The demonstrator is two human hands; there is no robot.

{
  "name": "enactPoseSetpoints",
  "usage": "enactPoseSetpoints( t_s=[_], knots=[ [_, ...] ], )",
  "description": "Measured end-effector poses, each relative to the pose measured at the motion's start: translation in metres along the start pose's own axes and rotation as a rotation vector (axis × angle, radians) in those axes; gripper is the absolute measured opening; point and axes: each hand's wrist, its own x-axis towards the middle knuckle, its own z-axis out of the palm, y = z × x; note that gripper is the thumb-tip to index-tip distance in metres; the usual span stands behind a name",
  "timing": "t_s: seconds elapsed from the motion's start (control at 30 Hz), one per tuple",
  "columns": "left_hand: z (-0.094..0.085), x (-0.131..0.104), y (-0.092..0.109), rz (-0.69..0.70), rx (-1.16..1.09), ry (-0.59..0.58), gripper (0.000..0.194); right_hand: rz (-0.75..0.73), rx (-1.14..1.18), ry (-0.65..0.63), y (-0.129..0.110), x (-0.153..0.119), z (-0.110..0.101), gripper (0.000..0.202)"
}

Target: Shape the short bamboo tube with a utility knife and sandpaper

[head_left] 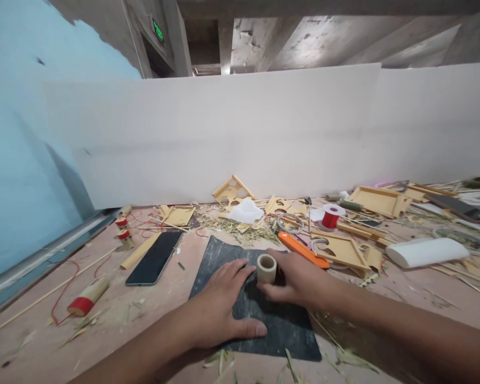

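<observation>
A short hollow bamboo tube (266,271) stands upright, or nearly so, on a dark sheet that looks like sandpaper (276,341). Around the tube's right side curl the fingers of my right hand (294,277), gripping it. My left hand (226,304) lies flat across the left part of the sheet, fingers stretched out and thumb apart, holding nothing. Its fingertips come close to the tube; whether they touch it I cannot tell. The tube's bottom end is partly hidden by my right thumb.
Left of the sheet lie a phone (156,258) and a bamboo piece with red tape (88,297) and red string. Beyond are an orange utility knife (303,249), a red thread spool (330,216), a white roll (427,252), wooden frames (378,201) and bamboo shavings. A white panel (232,133) stands behind.
</observation>
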Motion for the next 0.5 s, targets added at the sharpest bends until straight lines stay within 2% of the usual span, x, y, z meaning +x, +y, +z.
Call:
enactPoseSetpoints(
  t_s=[0.17,0.27,0.37,0.5],
  knots=[
    [-0.004,0.0,0.005,-0.048,0.023,-0.037,0.106,0.111,-0.167,0.164,0.03,0.017,-0.021,0.02],
    [-0.004,0.001,0.006,-0.065,0.032,-0.053,0.108,0.109,-0.179,0.177,0.028,0.017,-0.021,0.019],
    [-0.004,0.001,0.006,-0.069,0.027,-0.048,0.109,0.055,-0.104,0.093,0.01,0.006,-0.009,0.017],
    [-0.003,0.001,0.005,-0.021,0.014,-0.02,0.105,-0.089,0.068,-0.107,-0.012,-0.007,0.005,0.023]
  ],
)
